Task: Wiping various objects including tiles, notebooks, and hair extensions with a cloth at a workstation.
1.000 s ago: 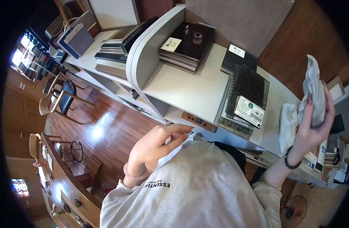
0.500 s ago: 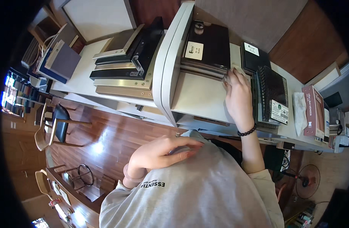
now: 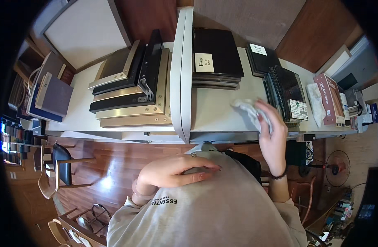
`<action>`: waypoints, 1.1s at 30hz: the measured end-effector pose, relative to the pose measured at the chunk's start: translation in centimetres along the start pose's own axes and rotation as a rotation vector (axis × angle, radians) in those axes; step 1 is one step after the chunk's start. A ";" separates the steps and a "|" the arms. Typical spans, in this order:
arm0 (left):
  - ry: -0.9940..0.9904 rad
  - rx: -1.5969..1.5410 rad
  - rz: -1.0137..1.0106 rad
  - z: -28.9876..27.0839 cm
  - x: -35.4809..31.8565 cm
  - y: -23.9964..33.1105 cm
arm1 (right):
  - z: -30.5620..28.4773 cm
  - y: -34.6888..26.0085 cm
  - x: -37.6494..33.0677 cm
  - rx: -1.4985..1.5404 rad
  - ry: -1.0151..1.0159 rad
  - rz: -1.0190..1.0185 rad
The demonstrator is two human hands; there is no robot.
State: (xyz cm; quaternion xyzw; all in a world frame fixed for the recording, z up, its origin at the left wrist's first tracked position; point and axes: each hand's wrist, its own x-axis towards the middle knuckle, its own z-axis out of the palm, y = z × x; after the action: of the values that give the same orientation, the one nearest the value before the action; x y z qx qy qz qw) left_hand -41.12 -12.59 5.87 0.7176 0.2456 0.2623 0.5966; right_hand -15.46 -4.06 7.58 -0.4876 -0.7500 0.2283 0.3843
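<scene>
The right hand (image 3: 271, 131) presses a crumpled grey cloth (image 3: 248, 109) flat against the pale desk top (image 3: 215, 109), fingers closed loosely over it. At twelve o'clock from the cloth sits a stack of black sample boards (image 3: 217, 57); at three o'clock stands a rack of dark samples (image 3: 285, 88). The left hand (image 3: 174, 171) rests flat on the person's chest, fingers extended together, holding nothing.
</scene>
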 end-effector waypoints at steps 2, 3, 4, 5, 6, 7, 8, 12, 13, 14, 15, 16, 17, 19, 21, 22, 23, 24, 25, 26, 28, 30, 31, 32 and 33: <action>-0.002 -0.009 0.015 0.0 0.0 0.2 | 3.5 1.5 1.0 -0.256 0.116 -0.032; 0.022 -0.024 0.015 0.0 -0.2 0.1 | 5.2 1.9 1.3 -0.497 0.207 -0.069; 0.048 -0.042 0.012 0.1 -0.5 0.0 | 6.2 1.3 1.3 -0.495 0.201 -0.070; 0.053 -0.045 0.008 0.0 -0.7 0.0 | 7.1 0.6 1.2 -0.495 0.191 -0.085; 0.039 -0.032 -0.005 -0.1 -1.1 0.2 | 8.0 -0.1 0.8 -0.495 0.180 -0.098; 0.025 -0.019 -0.019 -0.2 -1.4 0.4 | 8.8 -0.7 0.5 -0.494 0.169 -0.111; 0.009 -0.002 -0.028 -0.4 -1.5 0.6 | 9.1 -1.2 0.4 -0.493 0.166 -0.111; 0.004 -0.016 -0.020 -0.4 -1.9 0.8 | 10.0 -2.3 -0.1 -0.346 0.069 -0.142; -0.001 -0.016 -0.023 -0.3 -1.9 0.8 | 10.2 -2.3 0.2 -0.286 0.011 -0.220; -0.006 -0.020 -0.031 -0.2 -1.8 1.0 | 10.2 -2.3 0.4 -0.227 -0.044 -0.296; -0.014 -0.022 -0.039 0.0 -1.7 1.1 | 10.0 -2.3 0.5 -0.170 -0.095 -0.371; -0.022 -0.024 -0.047 -0.3 -1.6 1.2 | 9.5 -2.0 0.5 -0.172 -0.086 -0.365; -0.035 -0.020 -0.047 -0.5 -1.5 1.3 | 8.2 -1.3 0.4 -0.090 -0.225 -0.391; -0.032 -0.071 -0.086 -0.5 -1.6 1.5 | 5.3 -0.1 -0.2 0.074 -0.497 -0.452; -0.032 -0.090 -0.103 -0.6 -1.7 1.3 | 1.9 -0.7 -0.6 0.061 -0.470 -0.311; -0.034 -0.076 -0.099 -0.6 -1.8 1.0 | 0.6 -1.3 -0.6 0.052 -0.457 -0.168; -0.049 -0.063 -0.091 -0.5 -1.7 0.9 | -0.6 -1.7 -0.1 0.088 -0.245 -0.088; -0.057 -0.050 -0.089 -0.4 -1.9 0.8 | -1.1 -1.9 1.1 0.130 -0.037 -0.011; -0.063 -0.046 -0.090 -0.3 -2.0 0.8 | -1.4 -2.2 2.9 0.044 0.130 -0.013; -0.090 -0.037 -0.048 -0.2 -1.6 0.9 | -1.9 -2.3 5.1 -0.049 0.308 -0.013; -0.143 -0.018 0.033 -0.2 -0.8 1.0 | -0.9 -0.6 10.1 -0.206 0.424 -0.101; -0.173 -0.002 0.032 -0.2 -0.3 1.5 | 1.1 2.1 14.5 -0.253 0.388 -0.167; -0.176 0.005 0.024 -0.1 -0.3 1.7 | 2.4 2.4 15.5 -0.227 0.318 -0.121; -0.178 0.012 0.019 0.0 -0.4 1.8 | 3.4 2.8 16.0 -0.202 0.248 -0.078; -0.192 0.019 0.026 0.1 -0.6 1.8 | 4.6 4.1 16.0 -0.240 0.206 -0.043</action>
State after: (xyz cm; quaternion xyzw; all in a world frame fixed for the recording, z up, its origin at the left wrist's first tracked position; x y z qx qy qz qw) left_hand -41.42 -13.33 7.54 0.7480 0.1805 0.1977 0.6073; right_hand -20.48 12.30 7.52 -0.5345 -0.7388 0.0776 0.4031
